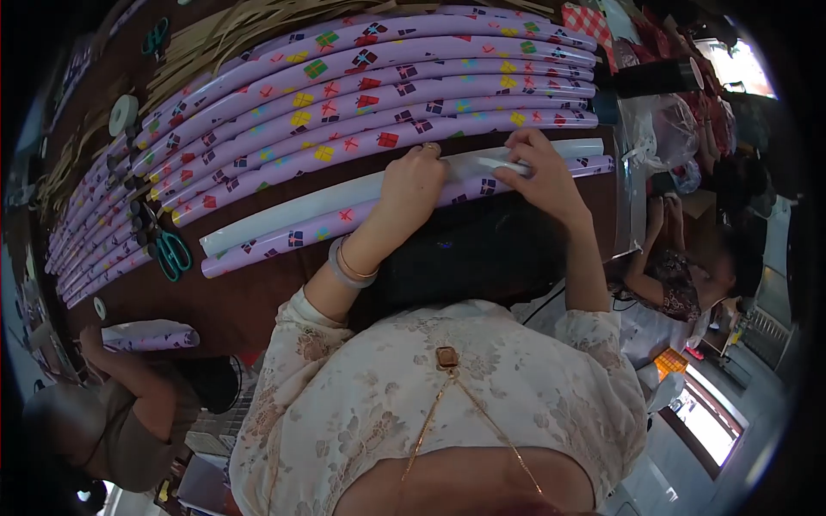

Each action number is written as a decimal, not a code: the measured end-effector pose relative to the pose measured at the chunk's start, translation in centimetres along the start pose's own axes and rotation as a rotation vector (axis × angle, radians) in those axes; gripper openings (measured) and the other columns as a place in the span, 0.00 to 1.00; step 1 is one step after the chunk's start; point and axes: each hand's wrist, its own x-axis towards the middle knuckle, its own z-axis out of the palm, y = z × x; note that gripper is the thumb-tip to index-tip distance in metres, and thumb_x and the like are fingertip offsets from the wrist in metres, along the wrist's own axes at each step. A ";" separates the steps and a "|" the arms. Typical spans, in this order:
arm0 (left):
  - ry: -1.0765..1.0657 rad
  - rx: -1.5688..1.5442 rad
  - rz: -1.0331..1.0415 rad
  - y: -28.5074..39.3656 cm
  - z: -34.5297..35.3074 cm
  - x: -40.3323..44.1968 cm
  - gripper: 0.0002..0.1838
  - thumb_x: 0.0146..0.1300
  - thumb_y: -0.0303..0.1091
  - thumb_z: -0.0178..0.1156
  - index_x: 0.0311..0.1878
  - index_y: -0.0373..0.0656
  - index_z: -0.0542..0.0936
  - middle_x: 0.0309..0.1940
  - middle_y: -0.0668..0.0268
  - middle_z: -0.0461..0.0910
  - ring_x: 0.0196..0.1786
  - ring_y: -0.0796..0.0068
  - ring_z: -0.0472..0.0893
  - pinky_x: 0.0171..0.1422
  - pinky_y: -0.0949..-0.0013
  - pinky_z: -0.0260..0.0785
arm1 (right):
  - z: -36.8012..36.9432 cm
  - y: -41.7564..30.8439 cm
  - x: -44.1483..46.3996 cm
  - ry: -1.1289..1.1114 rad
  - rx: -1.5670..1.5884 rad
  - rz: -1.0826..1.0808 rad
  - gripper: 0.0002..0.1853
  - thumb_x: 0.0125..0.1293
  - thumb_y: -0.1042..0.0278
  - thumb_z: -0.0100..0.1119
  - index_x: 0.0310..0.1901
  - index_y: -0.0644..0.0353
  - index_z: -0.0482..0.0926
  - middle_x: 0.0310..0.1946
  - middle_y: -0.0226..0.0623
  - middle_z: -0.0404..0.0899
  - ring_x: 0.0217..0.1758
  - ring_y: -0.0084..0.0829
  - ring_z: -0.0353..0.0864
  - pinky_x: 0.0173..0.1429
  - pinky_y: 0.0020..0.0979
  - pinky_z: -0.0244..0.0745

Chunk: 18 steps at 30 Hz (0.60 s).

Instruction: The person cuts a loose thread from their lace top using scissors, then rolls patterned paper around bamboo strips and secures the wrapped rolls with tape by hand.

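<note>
A sheet of lilac wrapping paper [335, 225] printed with gift boxes lies partly rolled in front of me, its white back [284, 217] showing along the far side. My left hand [416, 182] rests on it with curled fingers; whatever they pinch is hidden. Just to the right, my right hand [544, 172] is closed on a small white roll [503, 165] that looks like tape, held over the paper. A pale blurred strip shows between the two hands. Beyond them lie several finished-looking rolls of the same paper [344, 148], side by side.
Teal-handled scissors [172, 255] lie left of the paper, another pair [156, 39] at the far left. A white tape roll [123, 114] and brown paper strips [202, 60] are on the table. One person sits at left with paper [151, 334]; another person [680, 279] is at right.
</note>
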 end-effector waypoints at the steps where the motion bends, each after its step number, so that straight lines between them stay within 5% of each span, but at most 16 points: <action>1: -0.006 -0.009 -0.009 0.0 0.1 0.0 0.10 0.48 0.23 0.54 0.34 0.42 0.80 0.33 0.61 0.74 0.38 0.60 0.77 0.37 0.62 0.71 | -0.6 -0.1 -0.1 0.006 0.003 0.042 0.13 0.53 0.63 0.65 0.33 0.64 0.74 0.43 0.36 0.69 0.43 0.32 0.72 0.45 0.30 0.69; 18: 0.004 -0.004 0.003 0.3 -0.3 0.1 0.06 0.53 0.25 0.54 0.32 0.40 0.80 0.34 0.60 0.76 0.39 0.62 0.78 0.35 0.64 0.74 | -10.2 13.0 -4.0 0.192 0.158 0.350 0.16 0.61 0.56 0.57 0.35 0.63 0.78 0.37 0.29 0.75 0.39 0.21 0.70 0.45 0.22 0.63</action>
